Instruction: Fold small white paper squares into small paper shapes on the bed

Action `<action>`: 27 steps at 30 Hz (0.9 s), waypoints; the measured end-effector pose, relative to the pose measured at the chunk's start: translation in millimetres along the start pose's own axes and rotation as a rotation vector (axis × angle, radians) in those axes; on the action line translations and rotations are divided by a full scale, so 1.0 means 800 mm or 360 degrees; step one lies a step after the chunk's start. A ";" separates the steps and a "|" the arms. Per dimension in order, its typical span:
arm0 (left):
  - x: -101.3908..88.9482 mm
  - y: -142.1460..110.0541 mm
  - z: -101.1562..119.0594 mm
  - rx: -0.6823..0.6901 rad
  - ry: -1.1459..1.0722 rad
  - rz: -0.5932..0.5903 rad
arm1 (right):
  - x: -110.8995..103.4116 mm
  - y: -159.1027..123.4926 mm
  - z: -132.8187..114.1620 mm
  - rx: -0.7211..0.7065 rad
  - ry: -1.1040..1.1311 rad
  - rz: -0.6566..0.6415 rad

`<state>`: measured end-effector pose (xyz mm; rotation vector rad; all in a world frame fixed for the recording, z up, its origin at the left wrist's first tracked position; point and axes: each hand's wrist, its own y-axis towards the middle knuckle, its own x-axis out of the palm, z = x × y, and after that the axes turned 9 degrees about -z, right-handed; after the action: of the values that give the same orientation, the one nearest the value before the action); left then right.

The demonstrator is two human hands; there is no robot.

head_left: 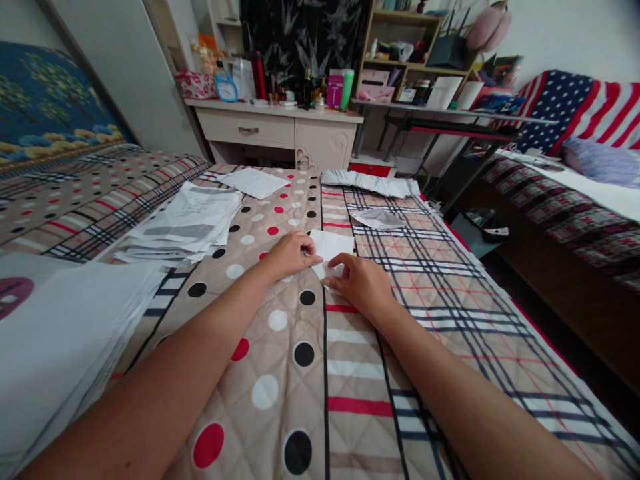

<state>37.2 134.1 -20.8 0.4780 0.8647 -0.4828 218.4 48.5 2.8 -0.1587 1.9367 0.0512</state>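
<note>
Head view: paper [332, 245] (white) lies lengthwise, pointing forward.

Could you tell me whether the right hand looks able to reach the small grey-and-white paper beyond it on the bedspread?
Probably yes: the right hand is at the white sheet, and nothing visible stands between it and the grey-and-white paper on the bedspread.

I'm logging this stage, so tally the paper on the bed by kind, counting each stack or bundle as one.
Near stack and far stack: 2
Lying apart, flat paper, long strip and small piece: 3
White paper at left hand and right hand: 1
Total: 6
</note>
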 end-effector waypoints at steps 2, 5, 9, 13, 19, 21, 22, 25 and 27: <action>0.002 0.001 -0.003 -0.0053 -0.0005 0.0046 | 0.000 0.000 -0.001 0.0009 -0.0007 -0.0007; 0.006 0.003 -0.010 -0.0122 -0.0044 0.0110 | -0.002 -0.001 -0.003 0.0019 -0.0002 0.0000; 0.011 0.006 -0.015 -0.0209 -0.0034 0.0176 | -0.002 -0.003 -0.005 0.0043 0.0031 -0.0011; 0.008 -0.005 -0.005 -0.0411 0.0205 0.0283 | -0.001 -0.003 -0.003 0.0060 0.0060 -0.0003; 0.003 -0.025 0.021 -0.0577 0.0279 0.0225 | 0.001 -0.001 -0.003 0.0123 0.0097 0.0050; 0.007 -0.025 0.027 -0.0611 0.0101 0.0240 | 0.003 0.000 -0.003 0.0116 0.0143 0.0061; 0.010 -0.024 0.028 -0.0598 -0.0001 0.0247 | 0.004 0.000 -0.002 0.0112 0.0168 0.0073; 0.020 -0.015 0.026 -0.0520 -0.0238 0.0270 | 0.009 0.003 0.003 0.0044 0.0318 0.0142; 0.021 -0.009 0.020 -0.0475 -0.0344 0.0300 | 0.010 0.008 0.010 -0.0056 0.0570 0.0329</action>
<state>51.7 115.6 -26.6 0.2247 0.6614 -0.2213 222.1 55.0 -8.1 0.0121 2.3051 0.2065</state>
